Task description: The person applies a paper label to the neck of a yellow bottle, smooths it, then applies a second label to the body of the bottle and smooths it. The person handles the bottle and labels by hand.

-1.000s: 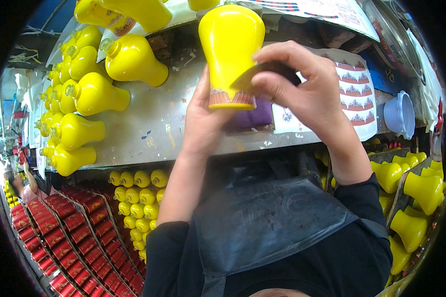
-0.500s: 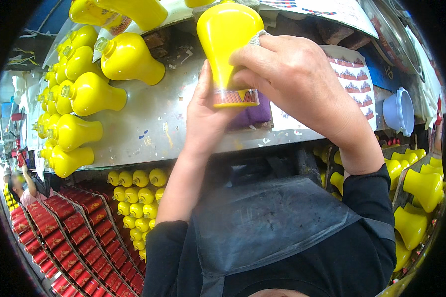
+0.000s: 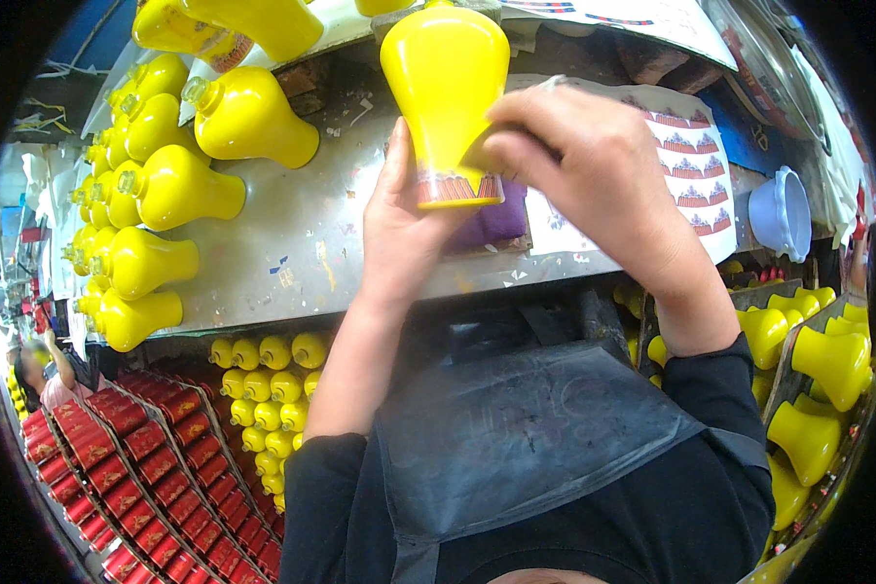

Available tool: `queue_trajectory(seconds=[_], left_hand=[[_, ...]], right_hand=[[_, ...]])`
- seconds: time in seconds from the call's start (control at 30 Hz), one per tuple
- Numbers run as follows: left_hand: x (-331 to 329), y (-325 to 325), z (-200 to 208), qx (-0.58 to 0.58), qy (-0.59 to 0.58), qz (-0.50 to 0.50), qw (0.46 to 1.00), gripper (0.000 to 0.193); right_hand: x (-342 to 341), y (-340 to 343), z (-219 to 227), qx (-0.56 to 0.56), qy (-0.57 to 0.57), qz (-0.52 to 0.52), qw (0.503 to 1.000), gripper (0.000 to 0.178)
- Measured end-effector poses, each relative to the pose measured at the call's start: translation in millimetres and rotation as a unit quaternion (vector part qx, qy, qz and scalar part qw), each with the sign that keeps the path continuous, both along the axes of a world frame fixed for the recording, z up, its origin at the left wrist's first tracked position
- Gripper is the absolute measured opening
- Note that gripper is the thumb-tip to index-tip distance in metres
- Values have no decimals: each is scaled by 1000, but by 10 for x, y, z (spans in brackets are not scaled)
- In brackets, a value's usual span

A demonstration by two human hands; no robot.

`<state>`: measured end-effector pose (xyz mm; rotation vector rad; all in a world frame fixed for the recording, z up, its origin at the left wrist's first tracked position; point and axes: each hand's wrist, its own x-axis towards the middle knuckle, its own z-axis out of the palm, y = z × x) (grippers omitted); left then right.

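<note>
A glossy yellow bottle [image 3: 445, 73] stands wide end up in front of me, its narrow foot toward me. My left hand [image 3: 409, 219] is closed round that foot from the left and below. A printed decal band [image 3: 457, 188] with reddish stripes wraps the foot just above its rim. My right hand [image 3: 594, 156], smeared a little by motion, is at the bottle's right side with thumb and forefinger drawn together. A small brownish thing shows at their tips; its kind is not clear. A whitish bit shows at a right finger.
Several yellow bottles [image 3: 190, 187] lie along the left of the metal table [image 3: 292, 219]. A decal sheet [image 3: 696, 146] and a lavender basin [image 3: 781, 214] are at right; a purple cloth [image 3: 492, 222] lies beneath my hands. Racked red cylinders [image 3: 156, 467] are lower left, beside a person [image 3: 56, 375].
My right hand has shifted right, its fingertips moving off the bottle's front to its right edge. The bottle and my left hand have barely moved, slightly left.
</note>
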<state>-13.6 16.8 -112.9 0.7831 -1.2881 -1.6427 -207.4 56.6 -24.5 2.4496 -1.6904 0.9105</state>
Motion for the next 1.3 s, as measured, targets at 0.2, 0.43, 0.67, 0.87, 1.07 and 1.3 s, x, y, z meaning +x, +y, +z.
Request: queue_trajectory(seconds=[0.2,0.43,0.67,0.87,1.07,1.3], left_hand=[[23,25,-36,6,13,-12,1000,93],[-13,21,-200,-171,-171,49,969,86],[-50,15,-348,-343,-325,124,873,81],[-29,43,-303,-346,-342,125,865,81],[-124,42,-292,-406,-348,156,831,93],[-108,37,-243,-350,-336,124,865,105]], right_hand=[[-262,27,-253,88,-240,-143,956,23],[-177,280,-471,239,-454,-149,845,41],[436,511,-517,83,-159,-66,982,31],[302,548,-447,222,-210,-182,935,26],[374,573,-517,131,-292,-154,935,31],[223,524,-637,170,-302,-204,915,30]])
